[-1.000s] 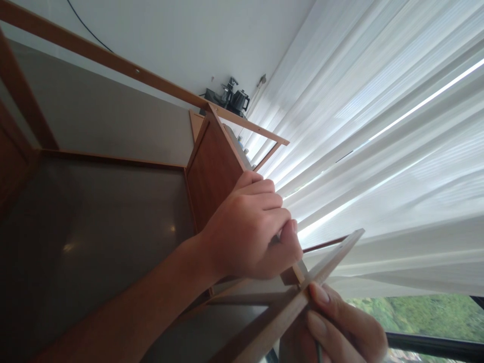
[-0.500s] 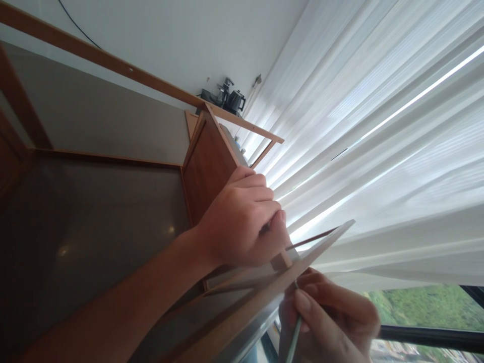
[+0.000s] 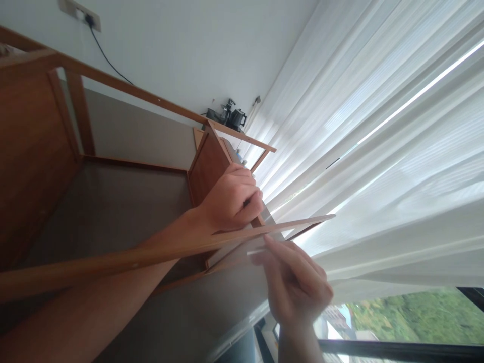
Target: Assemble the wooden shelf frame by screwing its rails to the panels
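Observation:
My left hand [image 3: 236, 199] is closed in a fist around a wooden post, whose end [image 3: 258, 221] shows just below the fingers. The forearm passes behind a long wooden rail [image 3: 159, 253], which slants across the view close in front. On the near side of that rail, my right hand [image 3: 295, 282] pinches a thin metal rod that looks like an Allen key [image 3: 256, 251]. Its tip points left, just under the rail and apart from it. Motion blurs the right fingers a little.
A wooden frame with a brown end panel [image 3: 209, 161] and a dark grey base [image 3: 139, 196] fills the left. Beyond it are a black kettle [image 3: 238, 118] and a wall socket [image 3: 81, 15] with a cord. White curtains [image 3: 378, 126] hang at right, above a window [image 3: 408, 315].
The view has swung left, showing more of the frame and the socket. My right hand has drawn the rod away from the rail and turned it. The left hand keeps its grip.

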`<move>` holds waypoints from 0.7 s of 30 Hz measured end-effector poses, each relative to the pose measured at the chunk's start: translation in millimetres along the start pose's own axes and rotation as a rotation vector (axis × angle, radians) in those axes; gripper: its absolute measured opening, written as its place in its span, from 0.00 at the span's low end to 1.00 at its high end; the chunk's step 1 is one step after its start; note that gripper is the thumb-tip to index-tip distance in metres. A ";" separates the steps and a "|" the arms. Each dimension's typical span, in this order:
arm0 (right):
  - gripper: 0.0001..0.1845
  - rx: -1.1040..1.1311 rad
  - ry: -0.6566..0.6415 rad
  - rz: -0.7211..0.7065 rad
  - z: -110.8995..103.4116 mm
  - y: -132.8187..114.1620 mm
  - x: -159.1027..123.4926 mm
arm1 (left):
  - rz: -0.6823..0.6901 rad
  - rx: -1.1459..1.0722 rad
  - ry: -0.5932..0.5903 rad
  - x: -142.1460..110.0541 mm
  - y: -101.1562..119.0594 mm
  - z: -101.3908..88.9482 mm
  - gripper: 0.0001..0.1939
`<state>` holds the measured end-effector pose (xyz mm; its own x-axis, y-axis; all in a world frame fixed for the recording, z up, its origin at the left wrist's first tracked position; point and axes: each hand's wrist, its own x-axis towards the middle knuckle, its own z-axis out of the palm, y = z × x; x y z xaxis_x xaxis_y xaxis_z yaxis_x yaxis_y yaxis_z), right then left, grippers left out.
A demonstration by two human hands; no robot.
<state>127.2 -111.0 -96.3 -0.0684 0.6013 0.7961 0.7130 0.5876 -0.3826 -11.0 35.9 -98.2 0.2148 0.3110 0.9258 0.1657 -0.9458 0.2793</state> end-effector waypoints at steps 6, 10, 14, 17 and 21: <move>0.13 0.221 0.091 0.211 10.4 -4.9 -5.7 | -0.016 0.033 -0.003 -3.8 -2.4 2.0 0.19; 0.06 0.245 0.203 0.435 18.3 -13.3 -5.5 | -0.006 0.053 -0.002 -4.2 -4.0 3.2 0.19; 0.21 0.227 0.280 0.517 20.4 -13.5 -7.7 | 0.006 0.067 -0.001 -3.0 -3.1 2.9 0.19; 0.22 0.231 0.294 0.572 18.5 -10.6 -10.4 | -0.002 0.065 -0.002 -3.2 -2.7 3.3 0.19; 0.11 0.242 0.192 0.630 17.1 -15.2 -6.8 | -0.003 0.068 0.021 -4.4 -2.4 4.0 0.19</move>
<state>104.9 -114.8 -103.9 0.4474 0.7738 0.4484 0.3993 0.2758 -0.8744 -8.4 37.2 -104.0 0.1936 0.3114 0.9303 0.2319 -0.9359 0.2650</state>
